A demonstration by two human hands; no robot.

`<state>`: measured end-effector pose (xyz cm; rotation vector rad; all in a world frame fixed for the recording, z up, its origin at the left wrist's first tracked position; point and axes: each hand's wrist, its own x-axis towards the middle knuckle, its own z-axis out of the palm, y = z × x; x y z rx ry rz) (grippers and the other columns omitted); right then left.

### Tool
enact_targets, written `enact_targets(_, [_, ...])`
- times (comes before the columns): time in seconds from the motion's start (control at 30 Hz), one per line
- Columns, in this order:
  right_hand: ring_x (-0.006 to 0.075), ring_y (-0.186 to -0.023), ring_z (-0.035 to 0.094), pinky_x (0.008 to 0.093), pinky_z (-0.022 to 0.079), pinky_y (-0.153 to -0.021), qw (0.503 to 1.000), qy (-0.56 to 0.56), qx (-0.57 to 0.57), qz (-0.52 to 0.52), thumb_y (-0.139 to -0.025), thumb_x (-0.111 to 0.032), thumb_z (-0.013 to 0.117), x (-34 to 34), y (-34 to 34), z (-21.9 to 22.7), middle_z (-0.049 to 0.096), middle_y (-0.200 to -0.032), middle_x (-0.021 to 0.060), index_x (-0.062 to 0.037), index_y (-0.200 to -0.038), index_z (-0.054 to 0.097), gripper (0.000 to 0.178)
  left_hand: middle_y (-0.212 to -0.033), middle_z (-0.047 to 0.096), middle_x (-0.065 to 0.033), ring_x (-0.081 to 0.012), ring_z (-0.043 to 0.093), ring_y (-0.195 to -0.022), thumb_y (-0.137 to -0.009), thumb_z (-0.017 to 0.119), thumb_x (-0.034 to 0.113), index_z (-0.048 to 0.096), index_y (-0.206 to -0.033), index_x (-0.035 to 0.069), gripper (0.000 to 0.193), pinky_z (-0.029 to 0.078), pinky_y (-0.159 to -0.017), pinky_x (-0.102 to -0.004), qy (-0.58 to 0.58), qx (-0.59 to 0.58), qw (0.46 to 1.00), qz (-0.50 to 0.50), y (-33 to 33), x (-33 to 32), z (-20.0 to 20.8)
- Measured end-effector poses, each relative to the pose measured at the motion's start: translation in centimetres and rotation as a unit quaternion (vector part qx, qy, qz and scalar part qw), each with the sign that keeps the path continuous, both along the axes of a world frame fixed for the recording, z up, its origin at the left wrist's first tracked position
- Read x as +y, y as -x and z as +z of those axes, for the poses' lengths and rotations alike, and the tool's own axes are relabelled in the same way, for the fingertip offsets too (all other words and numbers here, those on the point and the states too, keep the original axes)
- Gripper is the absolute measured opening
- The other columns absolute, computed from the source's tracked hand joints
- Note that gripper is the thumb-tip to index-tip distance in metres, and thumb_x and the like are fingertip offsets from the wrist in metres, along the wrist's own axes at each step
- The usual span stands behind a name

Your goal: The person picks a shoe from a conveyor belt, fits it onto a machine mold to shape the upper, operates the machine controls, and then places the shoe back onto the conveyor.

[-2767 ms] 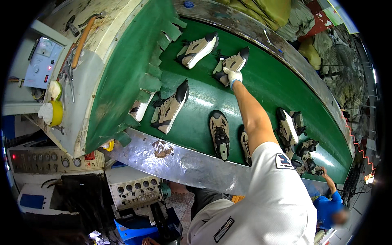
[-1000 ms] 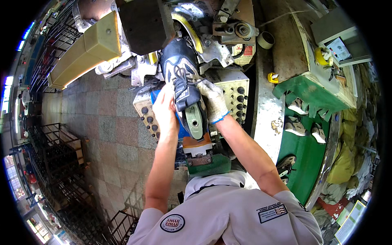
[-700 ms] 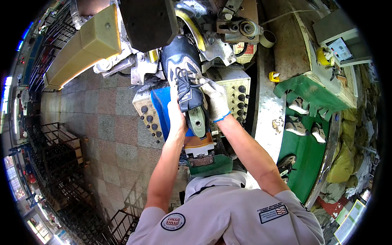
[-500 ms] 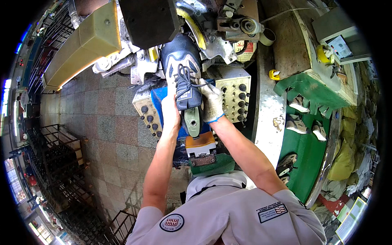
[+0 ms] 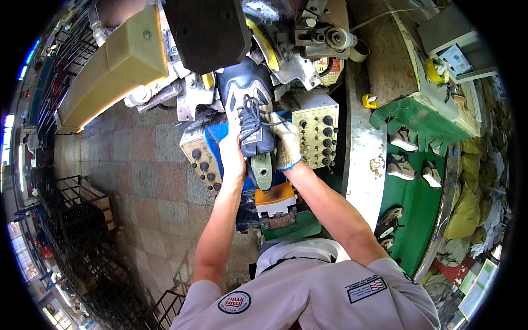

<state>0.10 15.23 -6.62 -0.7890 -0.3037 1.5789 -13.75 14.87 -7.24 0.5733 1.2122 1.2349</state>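
L grip [image 5: 234, 155], bare, & R grip [image 5: 287, 143], gloved, are both curled part-way round the dark-and-beige shoe [image 5: 246, 88], one per side; can't tell where all the fingertips press, as some are hidden under it. Shoe sits btwn the grips, toe pointing away, heel end nearest the wearer. A green last [image 5: 263, 173] pokes out at the heel end, so it prob. handles stiff & fairly heavy, w/ only a bit of give in the upper; not fragile. Best hold prob. both flanks, midfoot to heel; toe cap looks smooth, maybe slippery. Laces [image 5: 252, 118] trail toward R grip, could snag. Just ahead of the grips, toe is in among metal plates [image 5: 196, 99] w/ a dark block [image 5: 208, 36] above, so little room to lift; contact unclear. Blue panel [image 5: 216, 144] is just beside L grip; orange-topped pad [image 5: 275, 193] is below both, near the last. Ctrl box [image 5: 314, 132] is just R of R grip, another ctrl unit [image 5: 200, 159] L of L grip. Farther out: cream arm [image 5: 113, 71] up-left of L grip; green bench [image 5: 413, 206] w/ more shoes [image 5: 402, 169] well R of R grip.
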Motion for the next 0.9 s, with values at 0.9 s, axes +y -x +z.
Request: enact_targets(0.9, [0.0167, -0.104, 0.062, 0.031, 0.048, -0.096, 0.958, -0.066, -0.28, -0.002, -0.099, -0.03, 0.065, -0.8, -2.8, 1.5, 0.071, -0.116, 0.0117, 0.0059, -0.128, 0.064, 0.046, -0.095, 0.072, -0.0015, -0.0107, 0.061, -0.084, -0.109, 0.04, 0.036, 0.072, -0.106, 0.0, 0.049, 0.048, -0.079, -0.0277, -0.057, 0.092, 0.994, 0.005, -1.5, -0.9, 2.6])
